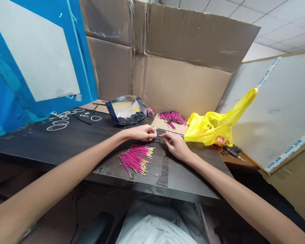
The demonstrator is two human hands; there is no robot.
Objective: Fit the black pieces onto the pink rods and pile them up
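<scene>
My left hand and my right hand meet over the dark table, both with fingers pinched. Between them is something thin and dark, too small to make out. Just below lies a loose pile of short magenta wires with gold-coloured tips. Behind my left hand, an open pouch lies on its side with many small black tube pieces at its mouth. A heap of magenta wires with dark ends rests on a cardboard sheet beyond my hands.
A yellow plastic bag stands to the right, with keys beside it. White rubber bands lie on the left of the table. A magenta bundle sits by the pouch. Cardboard panels wall off the back.
</scene>
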